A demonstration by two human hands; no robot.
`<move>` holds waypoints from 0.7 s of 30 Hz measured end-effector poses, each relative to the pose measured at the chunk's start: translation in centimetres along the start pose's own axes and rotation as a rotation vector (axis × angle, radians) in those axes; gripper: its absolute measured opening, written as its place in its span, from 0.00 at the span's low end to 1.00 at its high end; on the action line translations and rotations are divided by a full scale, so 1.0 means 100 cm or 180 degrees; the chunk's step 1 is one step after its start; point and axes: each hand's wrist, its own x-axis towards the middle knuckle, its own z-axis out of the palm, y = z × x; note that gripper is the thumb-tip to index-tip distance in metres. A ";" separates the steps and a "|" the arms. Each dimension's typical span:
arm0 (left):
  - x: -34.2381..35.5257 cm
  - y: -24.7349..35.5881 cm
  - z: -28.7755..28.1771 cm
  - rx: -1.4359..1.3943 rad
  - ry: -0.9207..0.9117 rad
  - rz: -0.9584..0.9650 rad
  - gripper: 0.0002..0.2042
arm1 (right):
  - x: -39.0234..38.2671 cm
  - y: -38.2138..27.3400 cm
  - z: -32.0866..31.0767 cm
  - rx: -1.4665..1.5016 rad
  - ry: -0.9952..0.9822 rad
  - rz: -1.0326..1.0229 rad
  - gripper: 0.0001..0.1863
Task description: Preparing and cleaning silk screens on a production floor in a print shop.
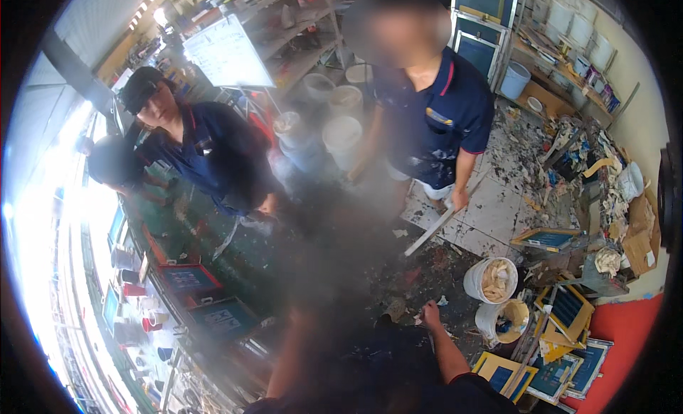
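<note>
A dark smear over the middle of the head view blurs much of what lies before me. My left hand (302,320) is inside this haze at the lower middle, and its fingers cannot be made out. My right hand (431,315) hangs low over the stained dark floor, its fingers curled closed. Whatever it may hold is hidden. To the right of that hand stand two white buckets, the upper bucket (490,279) with pale crumpled material in it and the lower bucket (502,322) smeared with tan residue inside.
Ahead, one person (434,122) holds a long pale strip (430,232); another person (206,147) stands at left. Framed screens (558,377) lean at lower right, others (188,276) lie at left. More buckets (342,138) and a whiteboard (228,52) stand behind. Scraps heap along the right wall.
</note>
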 end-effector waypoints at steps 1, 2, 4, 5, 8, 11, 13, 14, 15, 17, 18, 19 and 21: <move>-0.032 -0.021 0.045 -0.0496 -0.0279 -0.0522 0.51 | 0.010 -0.015 0.000 0.0225 -0.0172 -0.0131 0.02; -0.038 -0.017 0.056 -0.0543 -0.0276 -0.0534 0.51 | 0.005 -0.039 0.022 0.0031 -0.0162 -0.0283 0.02; -0.105 -0.149 0.004 -0.0334 -0.0731 -0.0048 0.44 | -0.011 -0.062 0.011 -0.0103 0.0247 -0.0386 0.03; -0.095 -0.127 0.016 -0.0356 -0.0772 0.0061 0.41 | -0.015 -0.080 0.027 -0.0007 0.0149 -0.0235 0.03; -0.050 -0.072 0.068 -0.0521 -0.0830 0.0320 0.32 | -0.025 -0.112 0.060 -0.0235 -0.0135 -0.0313 0.03; -0.070 -0.050 0.109 -0.0516 -0.1129 0.0542 0.27 | -0.025 -0.088 0.030 -0.0751 -0.0050 -0.0390 0.03; -0.040 -0.032 0.073 -0.1286 -0.0814 0.0490 0.19 | -0.025 -0.068 0.023 -0.1323 -0.0427 -0.0382 0.01; -0.026 -0.042 0.065 -0.1791 -0.0535 0.0513 0.17 | -0.023 -0.069 0.025 -0.1706 -0.0745 -0.0484 0.01; -0.015 -0.048 0.059 -0.2862 -0.1106 0.0000 0.17 | -0.009 -0.068 0.028 -0.1719 -0.0889 -0.0410 0.03; -0.032 0.062 0.037 -0.2959 -0.1146 -0.0367 0.18 | -0.003 -0.030 -0.041 -0.1501 -0.0504 -0.0444 0.05; -0.018 0.093 0.058 -0.2849 -0.1415 -0.0140 0.18 | -0.016 -0.007 -0.078 -0.1419 -0.0340 -0.0625 0.04; -0.011 0.079 0.049 -0.3004 -0.1291 0.0000 0.19 | 0.000 0.003 -0.073 -0.1466 -0.0587 -0.0670 0.04; -0.017 0.034 0.033 -0.2898 -0.0751 -0.0057 0.19 | 0.042 0.039 -0.036 -0.1027 -0.1258 -0.1057 0.04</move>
